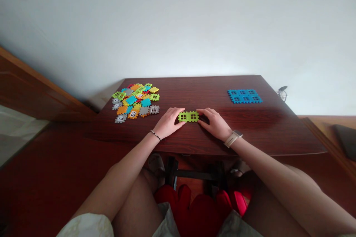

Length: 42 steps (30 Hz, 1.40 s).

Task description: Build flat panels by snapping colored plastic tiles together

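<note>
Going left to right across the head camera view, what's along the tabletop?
Pile of mixed-colour plastic waffle tiles → left hand → joined green tiles → right hand → joined blue tiles

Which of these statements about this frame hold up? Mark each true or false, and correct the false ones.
1. The left hand and right hand are at the two ends of a joined pair of green window tiles. True.
2. A watch is on the left wrist. False: the watch is on the right wrist, and the left wrist has a thin bracelet.
3. The loose multicoloured tiles lie right of the blue tile square. False: they lie to its left.
4. The blue tile square sits on a dark wooden table. True.
</note>
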{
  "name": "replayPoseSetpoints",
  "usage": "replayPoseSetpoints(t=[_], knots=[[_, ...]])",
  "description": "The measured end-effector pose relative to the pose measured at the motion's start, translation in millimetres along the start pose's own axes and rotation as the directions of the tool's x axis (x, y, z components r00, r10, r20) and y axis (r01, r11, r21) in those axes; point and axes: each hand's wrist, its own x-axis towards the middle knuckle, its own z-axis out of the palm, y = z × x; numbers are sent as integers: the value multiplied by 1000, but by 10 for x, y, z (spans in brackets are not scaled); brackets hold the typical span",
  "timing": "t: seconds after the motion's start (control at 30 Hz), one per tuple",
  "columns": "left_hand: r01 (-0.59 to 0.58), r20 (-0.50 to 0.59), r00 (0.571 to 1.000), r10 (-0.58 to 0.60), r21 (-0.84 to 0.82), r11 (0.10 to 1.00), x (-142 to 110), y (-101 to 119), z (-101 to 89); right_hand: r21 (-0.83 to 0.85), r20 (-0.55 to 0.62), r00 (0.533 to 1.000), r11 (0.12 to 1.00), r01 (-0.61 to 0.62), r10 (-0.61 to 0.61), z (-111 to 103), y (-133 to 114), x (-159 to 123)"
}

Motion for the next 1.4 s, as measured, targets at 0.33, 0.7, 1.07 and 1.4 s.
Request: replayPoseSetpoints(t=[0.33, 0.7, 1.07, 1.4], knots=[[-15, -6, 1000, 15, 7, 1000, 27, 6, 30, 18, -39, 999, 1000, -10, 11, -30, -44, 12], [-20, -4, 1000, 20, 7, 1000, 50, -12, 58, 53, -92, 994, 997, -55, 60, -38, -38, 56], [-12, -14, 1000, 13, 58, 998, 68, -63, 138, 61, -51, 997, 996, 67, -64, 317, -314, 1068], [92, -1, 996, -92, 40, 995, 109, -130, 243, 9, 195, 977, 996, 89, -89, 1137, -565, 2127]])
